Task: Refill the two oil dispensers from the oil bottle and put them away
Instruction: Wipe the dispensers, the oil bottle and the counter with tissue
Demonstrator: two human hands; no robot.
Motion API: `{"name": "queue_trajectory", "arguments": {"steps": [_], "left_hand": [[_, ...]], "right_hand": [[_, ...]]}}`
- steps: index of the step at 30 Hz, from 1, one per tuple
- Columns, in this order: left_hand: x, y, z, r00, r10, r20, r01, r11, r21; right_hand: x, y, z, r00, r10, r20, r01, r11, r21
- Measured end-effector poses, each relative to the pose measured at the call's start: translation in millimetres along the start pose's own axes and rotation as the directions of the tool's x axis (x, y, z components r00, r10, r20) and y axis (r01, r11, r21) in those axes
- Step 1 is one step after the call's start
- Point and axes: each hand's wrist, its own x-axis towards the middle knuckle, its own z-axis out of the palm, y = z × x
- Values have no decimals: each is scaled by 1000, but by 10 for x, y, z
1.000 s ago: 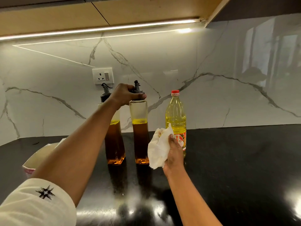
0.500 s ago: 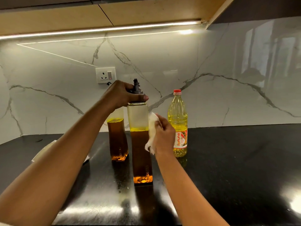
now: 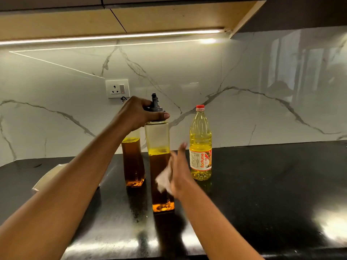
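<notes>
Front dispenser (image 3: 159,166): a second ago level with the rear dispenser (image 3: 132,160) by the wall; now stands forward of it, nearer the camera.
Left hand (image 3: 139,113): comes forward with the cap it grips.
Right hand (image 3: 180,171): earlier curled round the cloth (image 3: 164,180) beside the oil bottle (image 3: 200,145); now on the front dispenser's right side, fingers straightened, blurred.
Cloth: earlier bunched and hanging free; now flattened between palm and glass, lower than half a second ago.
Oil bottle: label earlier partly covered, now in full view.

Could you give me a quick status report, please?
Left hand grips cap of nearer tall glass oil dispenser. Right hand presses white cloth against it. Nothing obstructing.
</notes>
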Motion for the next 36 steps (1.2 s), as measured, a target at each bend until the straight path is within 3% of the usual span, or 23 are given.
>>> {"name": "queue_trajectory", "arguments": {"steps": [3, 5, 9, 11, 13, 16, 18, 20, 23, 26, 28, 33, 36], "left_hand": [[-4, -35, -10, 1000, 7, -22, -7, 1000, 4], [-5, -39, -3, 999, 14, -32, -14, 1000, 3], [-21, -24, 12, 999, 38, -26, -38, 999, 8], [-11, -42, 1, 999, 34, -17, -34, 999, 2], [-6, -63, -11, 1000, 16, 3, -16, 999, -31], [-3, -84, -32, 995, 13, 95, 1, 989, -148], [13, -133, -82, 981, 18, 195, 31, 969, -246], [50, -214, -132, 961, 31, 276, 67, 937, -342], [114, -348, -151, 945, 90, 315, 66, 889, -453], [149, -404, -156, 928, 132, 348, 73, 852, -518], [167, -440, -174, 912, 153, 380, 96, 822, -561], [206, -521, -167, 881, 216, 421, 80, 810, -581], [223, -553, -153, 872, 231, 432, 92, 789, -608]], "right_hand": [[127, -388, 213, 967, -245, 72, 250, 966, -71], [100, -280, 166, 965, -256, 50, 261, 957, -129], [-39, 476, -203, 987, 91, -133, -113, 980, -167], [-11, 526, -222, 981, 184, -66, -191, 973, -132], [123, 209, -129, 996, 83, 28, -81, 994, -76], [189, -440, 192, 964, -232, 126, 230, 973, 36], [164, -537, 316, 938, -332, 99, 338, 940, -46], [64, -223, 270, 955, -295, 10, 294, 948, -121], [6, 499, -36, 980, -123, -156, 84, 969, -234], [-4, 581, -137, 981, 121, -152, -139, 984, -111], [77, 212, -53, 995, 73, -64, -77, 995, -68], [200, -501, 238, 968, -221, 116, 219, 975, 24], [96, -115, -15, 986, -96, 134, 96, 995, 11]]}}
